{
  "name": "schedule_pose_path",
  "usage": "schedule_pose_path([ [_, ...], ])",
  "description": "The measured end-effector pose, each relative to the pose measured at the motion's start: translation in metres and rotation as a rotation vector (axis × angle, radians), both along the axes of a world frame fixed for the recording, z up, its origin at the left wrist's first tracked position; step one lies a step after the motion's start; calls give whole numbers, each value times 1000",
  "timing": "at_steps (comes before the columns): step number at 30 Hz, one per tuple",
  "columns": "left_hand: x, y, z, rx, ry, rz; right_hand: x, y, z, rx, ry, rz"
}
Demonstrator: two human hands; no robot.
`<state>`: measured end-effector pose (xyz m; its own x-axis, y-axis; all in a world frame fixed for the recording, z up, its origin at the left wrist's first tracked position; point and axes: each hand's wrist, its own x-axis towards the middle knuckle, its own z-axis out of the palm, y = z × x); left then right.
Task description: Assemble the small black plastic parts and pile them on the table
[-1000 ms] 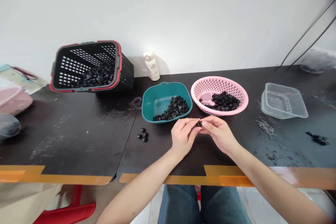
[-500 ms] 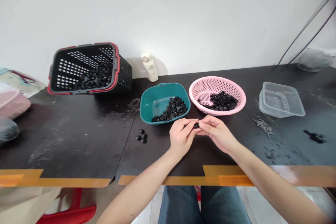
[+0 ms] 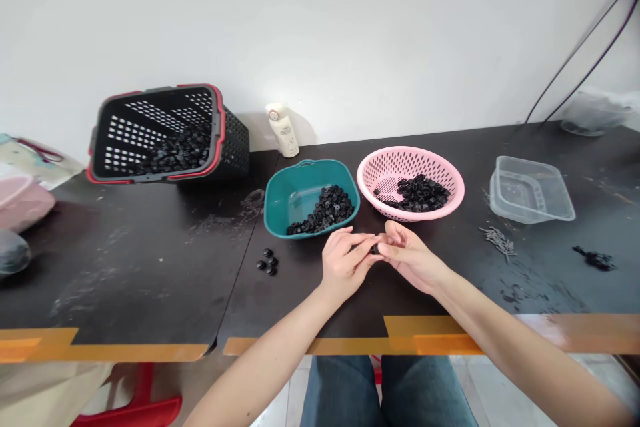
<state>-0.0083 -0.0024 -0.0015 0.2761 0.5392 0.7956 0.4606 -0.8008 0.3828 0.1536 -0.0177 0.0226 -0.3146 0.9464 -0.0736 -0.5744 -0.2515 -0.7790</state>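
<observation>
My left hand (image 3: pixel 346 257) and my right hand (image 3: pixel 407 257) meet above the dark table, fingertips together. Between them they pinch a small black round part (image 3: pixel 375 249), mostly hidden by the fingers. Just behind my left hand stands a teal basin (image 3: pixel 285 177) with a heap of black round parts (image 3: pixel 327 208) in it. Beyond my right hand sits a pink perforated basket (image 3: pixel 443 167) holding small black pieces (image 3: pixel 423 193). Several black round knobs (image 3: pixel 267 261) lie on the table left of my left hand.
At the back left, a black basket (image 3: pixel 235 143) with a red rim is tilted, with black parts inside. A white bottle (image 3: pixel 283 131) stands by the wall. To the right are a clear plastic box (image 3: pixel 533 193), grey pins (image 3: pixel 499 242) and a black cluster (image 3: pixel 595 259). Orange tape (image 3: pixel 345 345) lines the front edge.
The fingers have shifted around the black part, which now sits slightly lower and shows less. The whole view has slid slightly.
</observation>
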Motion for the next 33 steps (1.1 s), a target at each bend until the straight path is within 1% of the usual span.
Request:
schedule_pose_path([
  [4, -1, 1, 0, -2, 20, -5, -3, -1, -3, -23, 12, -43],
  [7, 1, 4, 2, 3, -2, -21, -4, 1, -3, -44, 22, -9],
  [9, 3, 5, 6, -11, 0, -23, -2, 3, -4, -33, 14, 1],
  [11, 4, 3, 11, -51, 52, -17, -1, 6, -7, -1, -42, -38],
  [13, -2, -1, 15, -143, 159, -11, 0, 8, -12, 37, -182, -82],
  [15, -16, -9, 15, -275, 286, 10, -1, 8, -19, 77, -352, -64],
  [17, -39, -20, 11, -375, 390, 52, -3, 7, -27, 133, -501, -4],
  [18, -54, -25, 8, -394, 428, 87, -5, 6, -30, 173, -574, 18],
  [20, -85, -36, 1, -373, 480, 190, -7, 4, -35, 275, -732, 22],
  [22, -113, -46, -4, -305, 521, 325, -9, 2, -38, 371, -871, 4],
  [25, -143, -55, -3, -195, 578, 514, -10, 1, -39, 445, -952, -11],
  [27, -154, -53, 4, -119, 593, 587, -10, 1, -39, 464, -968, -25],
  [29, -160, -41, 19, -20, 569, 635, -9, 2, -39, 469, -983, -37],
  [31, -160, -19, 41, 43, 545, 690, -9, 3, -40, 475, -996, -39],
  [32, -158, -4, 53, 19, 563, 715, -9, 3, -40, 481, -1003, -35],
  [33, -154, 13, 65, -49, 627, 719, -9, 3, -40, 489, -1011, -32],
])
